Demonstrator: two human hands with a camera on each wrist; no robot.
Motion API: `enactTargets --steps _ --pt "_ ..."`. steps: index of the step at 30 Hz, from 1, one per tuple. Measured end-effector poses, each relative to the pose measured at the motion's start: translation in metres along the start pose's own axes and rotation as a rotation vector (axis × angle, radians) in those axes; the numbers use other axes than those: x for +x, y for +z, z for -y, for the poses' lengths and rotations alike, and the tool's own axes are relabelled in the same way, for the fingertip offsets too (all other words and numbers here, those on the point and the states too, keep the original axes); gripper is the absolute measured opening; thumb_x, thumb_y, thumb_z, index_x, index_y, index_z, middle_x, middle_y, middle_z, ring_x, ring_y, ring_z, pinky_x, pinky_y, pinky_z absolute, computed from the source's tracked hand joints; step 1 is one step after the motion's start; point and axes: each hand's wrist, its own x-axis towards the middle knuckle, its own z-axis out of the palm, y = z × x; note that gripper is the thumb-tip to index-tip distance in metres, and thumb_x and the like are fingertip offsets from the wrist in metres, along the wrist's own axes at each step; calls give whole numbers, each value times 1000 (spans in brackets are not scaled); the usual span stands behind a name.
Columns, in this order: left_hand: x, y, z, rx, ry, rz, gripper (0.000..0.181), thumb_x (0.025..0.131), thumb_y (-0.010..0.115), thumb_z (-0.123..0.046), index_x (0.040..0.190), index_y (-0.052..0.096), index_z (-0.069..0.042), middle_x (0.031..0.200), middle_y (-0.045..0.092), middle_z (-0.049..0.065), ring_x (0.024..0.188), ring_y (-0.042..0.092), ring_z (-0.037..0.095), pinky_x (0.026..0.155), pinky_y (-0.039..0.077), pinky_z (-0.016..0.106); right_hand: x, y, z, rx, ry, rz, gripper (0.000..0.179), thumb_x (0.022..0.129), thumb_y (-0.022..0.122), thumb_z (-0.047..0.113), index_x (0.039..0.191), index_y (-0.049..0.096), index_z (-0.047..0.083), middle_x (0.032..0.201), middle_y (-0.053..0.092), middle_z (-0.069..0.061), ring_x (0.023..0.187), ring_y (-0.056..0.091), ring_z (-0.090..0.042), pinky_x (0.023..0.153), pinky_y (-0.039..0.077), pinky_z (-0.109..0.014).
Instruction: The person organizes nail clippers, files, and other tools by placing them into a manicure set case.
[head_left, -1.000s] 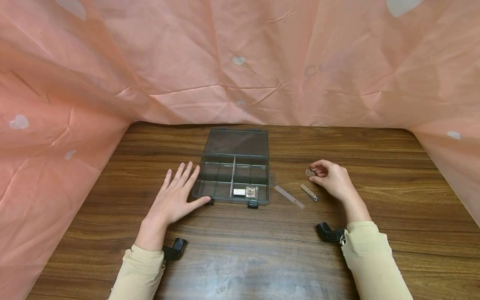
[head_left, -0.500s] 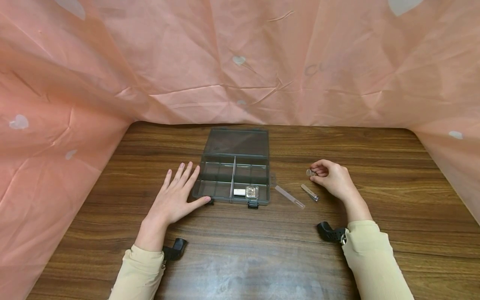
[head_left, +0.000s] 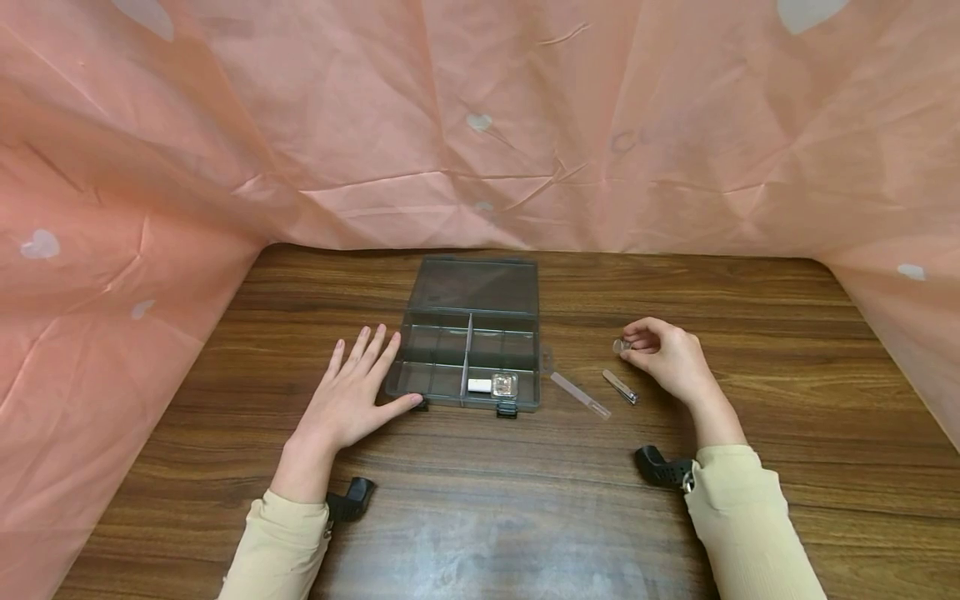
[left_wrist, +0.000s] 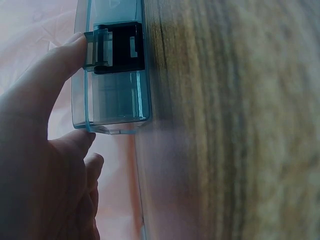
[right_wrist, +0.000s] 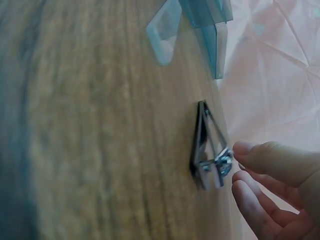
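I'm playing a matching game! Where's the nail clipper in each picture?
Head: the nail clipper is right of the middle, lower and a bit left of the right hand.
Left wrist: not in it.
Right wrist: the nail clipper is right of the middle, just left of the fingers.
Shared landmark: pink cloth, in all three.

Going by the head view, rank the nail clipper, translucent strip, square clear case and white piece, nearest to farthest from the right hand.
1. Nail clipper: on the table, just left of the right hand.
2. Translucent strip: between clipper and box.
3. Square clear case: inside the box's front right.
4. White piece: left of that case.
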Motion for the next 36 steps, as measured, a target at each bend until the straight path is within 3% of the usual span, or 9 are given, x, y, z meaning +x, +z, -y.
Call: enactTargets --steps 9,18,29,36 --pt "1 1 0 1 2 0 97 85 37 -77 155 15 -13 159 9 12 146 1 28 115 -7 48 4 1 16 68 -69 -42 26 80 75 0 104 66 -5 93 69 -16 84 67 -28 68 48 -6" --pt "2 2 0 2 4 0 97 85 37 -77 155 15 -14 159 9 12 146 1 28 115 -4 49 13 6 42 107 -91 -12 24 83 72 1 106 65 -2 98 69 -15 87 68 -27 71 50 -11" --pt "2 2 0 3 0 3 97 85 36 -77 155 14 -14 159 9 12 146 1 28 115 -5 49 26 33 75 188 -156 34 26 81 74 1 106 66 -3 99 69 -14 87 67 -25 76 56 -32" --pt "3 2 -1 5 2 -4 97 85 37 -77 155 15 -14 159 9 11 146 1 28 115 -5 49 39 59 96 231 -205 92 26 80 75 0 104 67 -4 99 68 -13 86 67 -22 76 56 -30"
